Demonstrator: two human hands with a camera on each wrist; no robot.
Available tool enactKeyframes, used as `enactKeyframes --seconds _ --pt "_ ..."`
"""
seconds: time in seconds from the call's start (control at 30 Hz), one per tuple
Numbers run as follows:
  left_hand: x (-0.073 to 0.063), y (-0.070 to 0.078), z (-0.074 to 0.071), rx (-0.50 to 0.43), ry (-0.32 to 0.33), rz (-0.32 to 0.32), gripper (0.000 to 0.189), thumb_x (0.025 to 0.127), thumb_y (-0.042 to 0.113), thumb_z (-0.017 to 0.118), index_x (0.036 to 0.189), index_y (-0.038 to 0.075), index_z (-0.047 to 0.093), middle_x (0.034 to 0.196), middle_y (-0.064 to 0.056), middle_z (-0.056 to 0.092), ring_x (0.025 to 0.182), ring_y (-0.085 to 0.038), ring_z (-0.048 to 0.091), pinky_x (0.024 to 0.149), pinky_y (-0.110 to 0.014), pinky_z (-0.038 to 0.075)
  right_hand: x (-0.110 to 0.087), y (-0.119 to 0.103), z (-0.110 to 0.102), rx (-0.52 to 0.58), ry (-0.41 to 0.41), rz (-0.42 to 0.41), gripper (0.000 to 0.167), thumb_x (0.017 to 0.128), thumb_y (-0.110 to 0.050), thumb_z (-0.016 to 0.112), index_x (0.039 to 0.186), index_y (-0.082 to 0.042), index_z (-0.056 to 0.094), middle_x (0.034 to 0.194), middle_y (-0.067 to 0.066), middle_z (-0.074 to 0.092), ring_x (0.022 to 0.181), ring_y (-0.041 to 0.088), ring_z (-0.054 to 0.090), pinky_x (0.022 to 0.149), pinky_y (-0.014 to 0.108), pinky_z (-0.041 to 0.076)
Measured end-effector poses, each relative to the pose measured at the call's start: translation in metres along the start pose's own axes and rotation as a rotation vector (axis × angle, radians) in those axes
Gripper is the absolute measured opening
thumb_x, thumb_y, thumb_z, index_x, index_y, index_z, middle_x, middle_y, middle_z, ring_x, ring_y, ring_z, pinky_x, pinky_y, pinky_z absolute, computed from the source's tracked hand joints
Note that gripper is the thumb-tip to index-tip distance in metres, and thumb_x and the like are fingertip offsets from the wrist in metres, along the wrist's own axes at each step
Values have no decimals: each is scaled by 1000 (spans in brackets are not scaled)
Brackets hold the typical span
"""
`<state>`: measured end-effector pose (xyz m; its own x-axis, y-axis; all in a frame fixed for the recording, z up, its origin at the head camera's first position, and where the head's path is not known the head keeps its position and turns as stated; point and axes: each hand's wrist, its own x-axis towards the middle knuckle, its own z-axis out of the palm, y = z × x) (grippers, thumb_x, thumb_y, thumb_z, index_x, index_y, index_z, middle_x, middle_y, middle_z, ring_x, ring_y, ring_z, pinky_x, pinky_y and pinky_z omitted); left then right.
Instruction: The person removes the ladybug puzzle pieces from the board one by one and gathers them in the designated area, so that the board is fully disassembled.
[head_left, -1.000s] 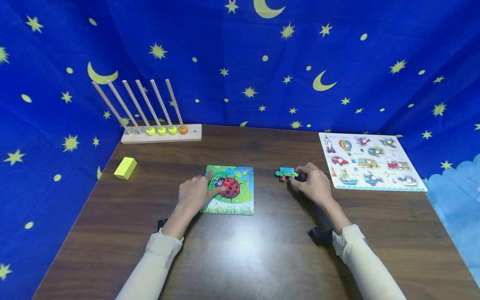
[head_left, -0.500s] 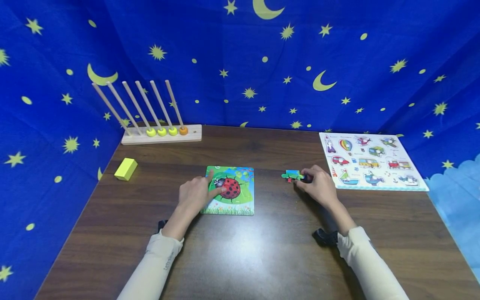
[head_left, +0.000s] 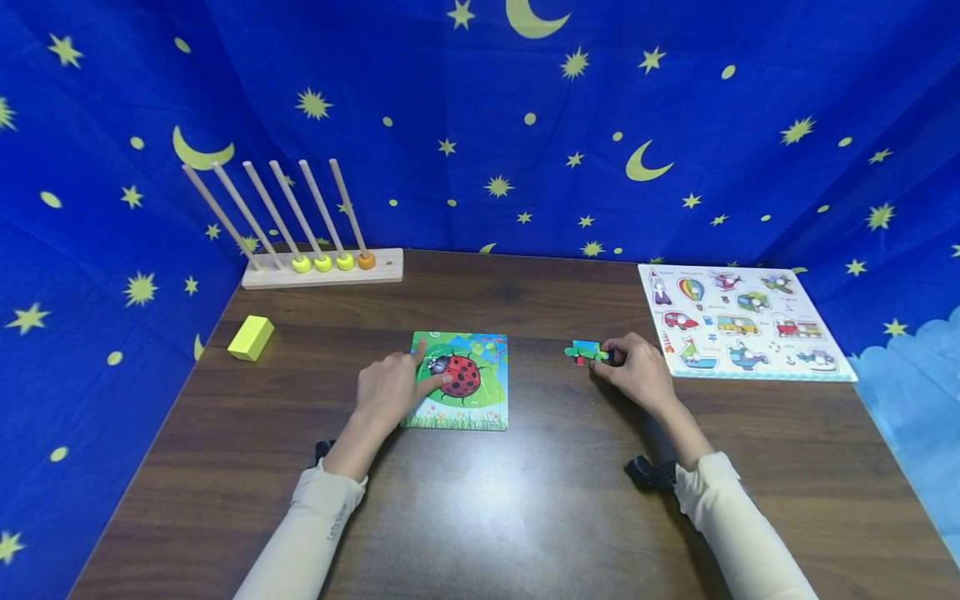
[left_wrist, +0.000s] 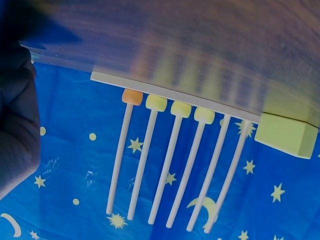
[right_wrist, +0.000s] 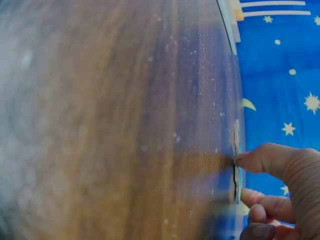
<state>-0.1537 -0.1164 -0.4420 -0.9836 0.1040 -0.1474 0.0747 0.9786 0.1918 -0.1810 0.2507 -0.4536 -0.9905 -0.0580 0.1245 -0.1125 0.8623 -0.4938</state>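
A square ladybug jigsaw puzzle (head_left: 487, 408) lies flat on the table before me. My left hand (head_left: 390, 385) rests on its left side, the thumb laid across the ladybug and the index finger stretched along the upper left edge. To the right of the puzzle, my right hand (head_left: 637, 372) pinches a green, blue and red puzzle piece (head_left: 586, 350) between thumb and fingers. In the right wrist view the piece (right_wrist: 237, 165) shows edge-on, low over or on the tabletop. The left wrist view catches only part of the left hand (left_wrist: 17, 120), and the puzzle is hardly visible there.
A wooden peg stand (head_left: 386, 267) with yellow beads and an orange one stands at the back left. Nearer lies a yellow block (head_left: 252, 337). A white vehicle peg board (head_left: 750, 325) lies at the right. A blue starry cloth (head_left: 480, 108) hangs behind the table (head_left: 480, 533).
My right hand has shifted a little to the right with the puzzle piece, then stayed nearly still. The left hand and the ladybug puzzle have kept their place.
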Motion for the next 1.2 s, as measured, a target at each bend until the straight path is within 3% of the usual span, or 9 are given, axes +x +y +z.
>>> enactKeyframes --seconds 0.2,0.33,0.47,0.7,0.9,1.03,1.1,1.2 --pt "0 0 1 -22 8 2 81 90 65 57 153 19 36 65 -5 47 50 -12 24 43 -26 23 0 -1 -1 3 -13 5 32 79 -24 81 99 -1 74 83 7 57 74 21 53 65 32 37" --pt "0 0 1 -26 12 2 81 90 65 58 153 19 37 65 -5 47 50 -11 25 43 -26 23 0 -5 -1 27 22 -15 37 80 -25 81 105 1 73 82 8 57 72 21 52 64 32 37" --pt "0 0 1 -27 16 3 81 90 66 57 153 20 36 66 -5 48 50 -11 25 43 -26 24 -1 -13 -1 55 50 -62 41 81 -27 81 109 2 72 81 8 58 71 20 51 62 32 37" --pt "-2 0 0 15 28 3 81 90 67 56 153 19 38 65 -4 49 49 -11 27 43 -26 25 -3 -37 2 62 19 -151 42 81 -31 82 110 -2 73 85 8 62 71 18 53 60 30 40" --pt "-4 -5 0 -10 85 12 82 89 67 57 152 17 42 92 -15 67 49 -14 33 42 -28 27 -2 -56 6 87 -7 -205 44 82 -33 82 112 -2 73 85 6 62 66 15 51 57 28 40" --pt "-4 -17 -4 -42 115 43 77 90 65 58 151 21 44 92 -19 67 51 -18 39 43 -32 31 -1 -69 11 102 -45 -234 43 83 -33 81 112 -3 73 82 3 60 64 13 48 56 28 38" --pt "-3 -23 -6 -45 97 53 75 90 64 59 151 24 43 99 -22 68 55 -21 45 46 -35 36 1 -75 14 109 -63 -255 42 83 -33 80 111 -3 73 81 2 60 65 13 48 57 29 38" --pt "-2 -32 -8 -37 46 61 75 91 63 59 154 27 39 126 -31 60 59 -25 51 50 -38 41 4 -85 19 121 -107 -281 40 84 -31 79 111 -3 73 80 2 59 68 13 49 58 29 39"
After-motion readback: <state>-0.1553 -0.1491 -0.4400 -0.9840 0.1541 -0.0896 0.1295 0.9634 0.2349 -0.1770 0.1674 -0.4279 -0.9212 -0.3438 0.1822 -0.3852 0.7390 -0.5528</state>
